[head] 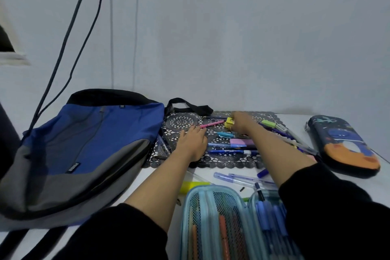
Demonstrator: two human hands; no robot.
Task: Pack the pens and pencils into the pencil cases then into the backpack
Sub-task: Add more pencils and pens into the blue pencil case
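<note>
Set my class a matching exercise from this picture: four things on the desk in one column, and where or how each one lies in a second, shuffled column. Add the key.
Column A
1. backpack
2. space-print pencil case
3. light blue mesh pencil case
4. pink pen

Column B
a. open, pens inside, nearest the camera
b. closed, far right
c. on the black lace mat
d. lying flat, far left

Pairs: 1-d, 2-b, 3-a, 4-c
</note>
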